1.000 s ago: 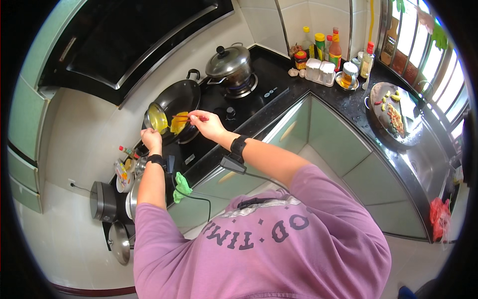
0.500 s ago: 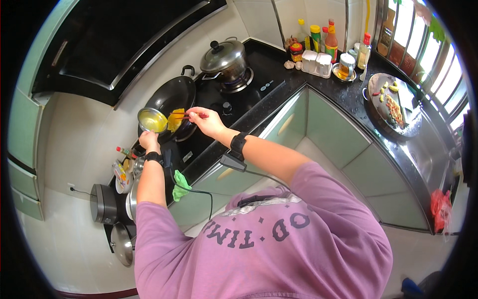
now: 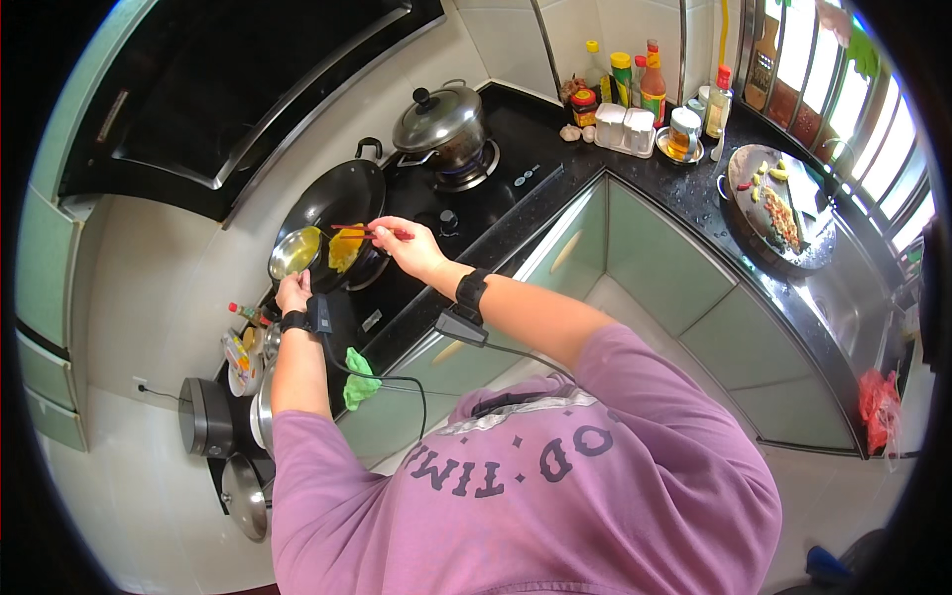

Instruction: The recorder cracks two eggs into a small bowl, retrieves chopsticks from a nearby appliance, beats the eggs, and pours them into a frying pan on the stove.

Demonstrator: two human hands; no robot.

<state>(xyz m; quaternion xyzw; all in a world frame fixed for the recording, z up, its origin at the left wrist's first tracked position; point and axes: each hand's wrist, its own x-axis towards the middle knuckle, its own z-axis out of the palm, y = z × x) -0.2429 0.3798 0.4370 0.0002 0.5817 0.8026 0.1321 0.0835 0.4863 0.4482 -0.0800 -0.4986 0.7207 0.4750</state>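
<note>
My left hand grips the near rim of a shiny metal bowl, tilted over the left side of a black wok. Yellow residue that looks like beaten egg shows inside the bowl. In my right hand is a pair of red chopsticks, pinched by the fingers and pointing left. Their tips lie over a piece of yellow cooked egg just right of the bowl, at the wok's near side. Whether the tips grip the egg I cannot tell.
A lidded steel pot stands on the burner right of the wok. Sauce bottles and a white seasoning box line the back corner. Chopped food and a knife lie on a round board. A green cloth hangs at the counter edge.
My left hand and the bowl have shifted slightly left and nearer. The yellow egg sits lower beneath the chopsticks. My right hand has barely moved, and the whole view has shifted slightly.
</note>
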